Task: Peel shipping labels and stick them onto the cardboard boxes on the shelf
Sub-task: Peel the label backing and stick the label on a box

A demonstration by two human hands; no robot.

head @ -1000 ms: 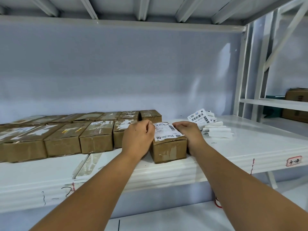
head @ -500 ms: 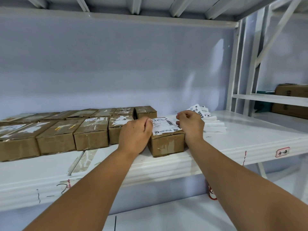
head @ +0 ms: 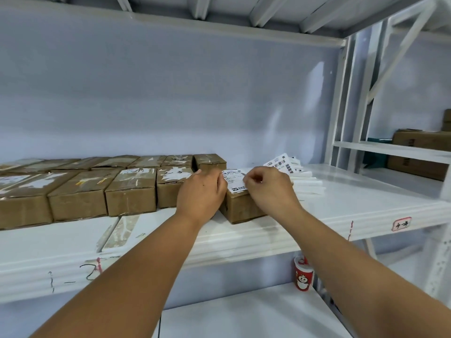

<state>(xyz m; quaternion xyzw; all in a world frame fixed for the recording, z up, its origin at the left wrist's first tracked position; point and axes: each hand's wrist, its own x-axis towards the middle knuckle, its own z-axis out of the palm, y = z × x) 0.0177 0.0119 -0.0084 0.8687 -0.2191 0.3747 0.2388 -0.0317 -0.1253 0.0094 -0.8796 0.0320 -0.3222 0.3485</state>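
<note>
Warehouse shelf (head: 366, 206) | shipping label (head: 233, 179) lies atop a cardboard box (head: 244, 207), between both hands | left hand (head: 201, 191), fingers curled, meets its left edge, grip hidden | right hand (head: 268, 191) pinches its right side | label stack (head: 283, 163) just behind

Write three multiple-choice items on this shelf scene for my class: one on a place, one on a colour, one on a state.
1. Where does the red paper cup stand? A on a cardboard box; B on the lower shelf; C inside a box.
2. The cardboard boxes are: A brown; B blue; C green.
3. The shipping label lies: A atop a box; B on the floor; C in the cup.
Answers: B, it stands below the boxes' shelf; A, all are plain brown; A, it rests atop the front box.
</note>
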